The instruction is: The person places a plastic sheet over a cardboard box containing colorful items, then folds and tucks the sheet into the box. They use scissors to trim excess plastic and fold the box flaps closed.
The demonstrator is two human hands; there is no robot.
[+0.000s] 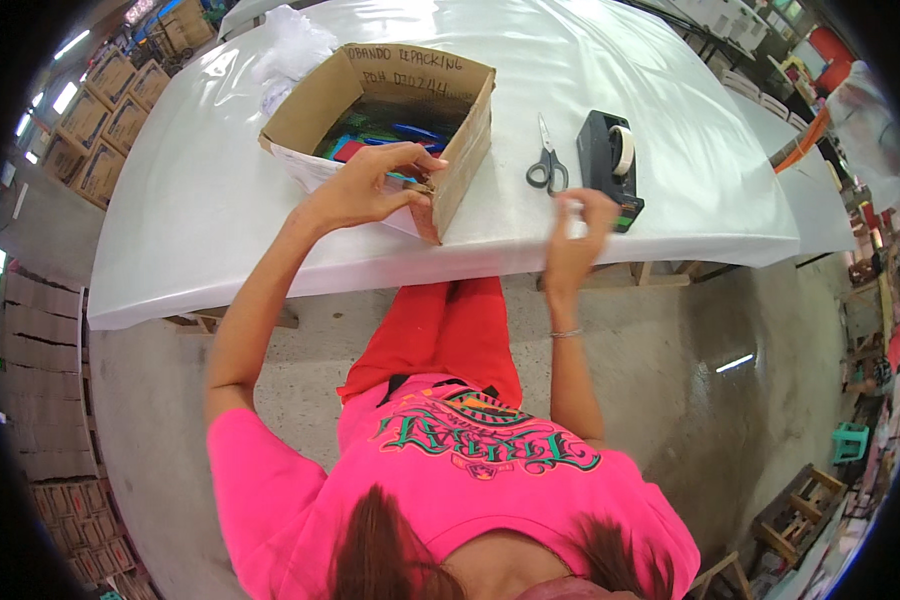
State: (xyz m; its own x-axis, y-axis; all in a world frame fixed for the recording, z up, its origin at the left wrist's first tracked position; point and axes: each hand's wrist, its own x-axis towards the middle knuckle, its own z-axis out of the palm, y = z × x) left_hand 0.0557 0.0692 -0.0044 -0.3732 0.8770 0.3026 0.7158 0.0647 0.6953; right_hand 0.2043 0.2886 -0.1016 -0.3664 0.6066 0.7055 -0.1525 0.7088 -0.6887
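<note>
An open cardboard box (467, 150) stands near the table's front edge, with handwriting on its inner wall. Inside lie blue, green and red items (350, 148), partly hidden by my left hand. My left hand (370, 185) reaches over the near side, thumb and fingers closed around the box's worn near-right corner. Slightly smeared by motion, my right hand (582, 235) hovers at the table edge with curled fingers. Something small and whitish shows between them; I cannot make out what. Just beyond it are black-handled scissors (547, 168) and a black tape dispenser (600, 160) with a pale roll.
A white sheet covers the table (710, 180). Behind the box sits a clear plastic bag (295, 50). Stacked cartons (100, 120) rise at the far left. On the floor at right are a wooden crate (800, 510) and a green stool (850, 440).
</note>
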